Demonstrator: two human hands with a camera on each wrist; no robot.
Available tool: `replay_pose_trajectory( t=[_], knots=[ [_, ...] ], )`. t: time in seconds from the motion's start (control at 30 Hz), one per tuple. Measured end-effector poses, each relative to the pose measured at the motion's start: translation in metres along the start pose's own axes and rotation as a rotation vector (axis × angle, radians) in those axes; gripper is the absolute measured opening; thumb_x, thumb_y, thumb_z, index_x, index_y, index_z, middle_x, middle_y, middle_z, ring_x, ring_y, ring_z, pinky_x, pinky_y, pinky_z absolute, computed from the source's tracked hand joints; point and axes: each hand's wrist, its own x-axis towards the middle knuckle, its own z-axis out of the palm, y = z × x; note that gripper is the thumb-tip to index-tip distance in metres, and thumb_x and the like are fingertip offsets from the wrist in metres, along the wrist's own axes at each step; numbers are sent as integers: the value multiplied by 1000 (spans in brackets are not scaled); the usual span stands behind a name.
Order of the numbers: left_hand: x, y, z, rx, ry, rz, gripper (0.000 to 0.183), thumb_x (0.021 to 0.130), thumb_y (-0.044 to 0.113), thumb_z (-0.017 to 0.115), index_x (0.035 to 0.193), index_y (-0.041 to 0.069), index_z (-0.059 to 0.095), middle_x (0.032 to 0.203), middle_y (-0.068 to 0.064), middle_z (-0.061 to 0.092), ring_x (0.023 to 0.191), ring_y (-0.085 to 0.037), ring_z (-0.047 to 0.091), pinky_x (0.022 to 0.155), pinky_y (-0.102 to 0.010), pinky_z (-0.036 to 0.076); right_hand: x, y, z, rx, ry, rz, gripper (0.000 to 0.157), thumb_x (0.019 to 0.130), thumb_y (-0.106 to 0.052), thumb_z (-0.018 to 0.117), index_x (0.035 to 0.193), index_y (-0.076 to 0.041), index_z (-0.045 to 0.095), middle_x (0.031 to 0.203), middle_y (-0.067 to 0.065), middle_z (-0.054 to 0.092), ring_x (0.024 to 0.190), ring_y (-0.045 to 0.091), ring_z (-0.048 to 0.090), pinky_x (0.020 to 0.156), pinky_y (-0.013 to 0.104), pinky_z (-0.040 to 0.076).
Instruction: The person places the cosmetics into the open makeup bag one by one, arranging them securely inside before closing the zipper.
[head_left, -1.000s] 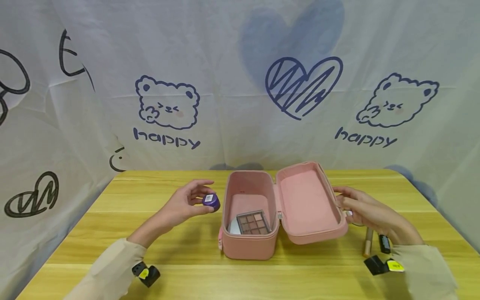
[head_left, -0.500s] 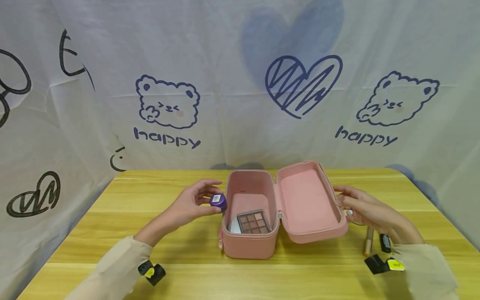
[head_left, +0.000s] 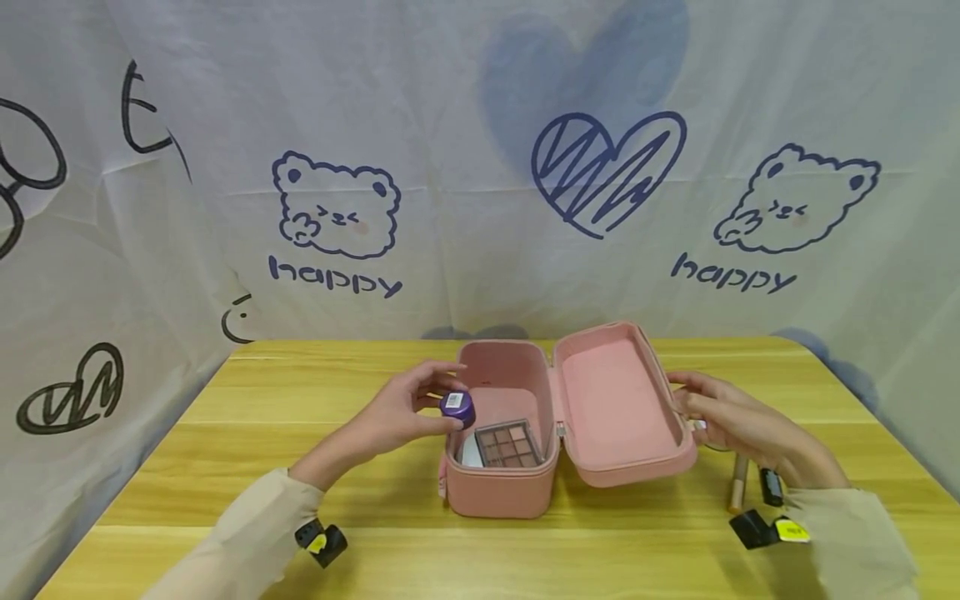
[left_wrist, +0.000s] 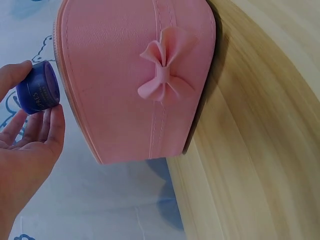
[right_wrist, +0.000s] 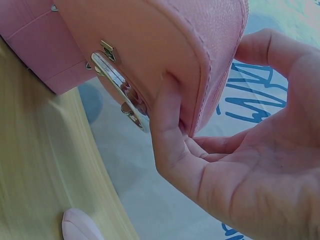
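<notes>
I read this as packing: left hand (head_left: 405, 412) pinches the purple jar (head_left: 458, 410) at the open pink case (head_left: 498, 495), right hand (head_left: 742, 422) grips the lid (head_left: 618, 400), and lowering seems due.

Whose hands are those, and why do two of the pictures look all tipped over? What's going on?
Those are a person's two bare hands. The wide picture comes from a camera worn on the head, looking forward and down. The tipped, close-up ones come from little wrist cameras, one for each hand.

The left hand pinches a small purple jar over the left edge of an open pink case. The right hand holds the case's lid. Inside are a palette of colour squares and something white, partly hidden. On the wooden table, near the right hand, lie a slim tube and a small black item.
</notes>
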Motion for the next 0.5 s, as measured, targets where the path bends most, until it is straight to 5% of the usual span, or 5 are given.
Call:
replay_pose_trajectory(
  t=[0.5],
  knots=[
    [9, 2, 13, 62, -52, 49, 60, 82, 1, 73, 136, 0, 48, 119, -16, 61, 106, -25, 58, 89, -33, 50, -1, 0, 2, -24, 24, 4, 66, 101, -18, 41, 145, 15, 4, 138, 32, 32, 103, 15, 60, 87, 33, 52]
  ],
)
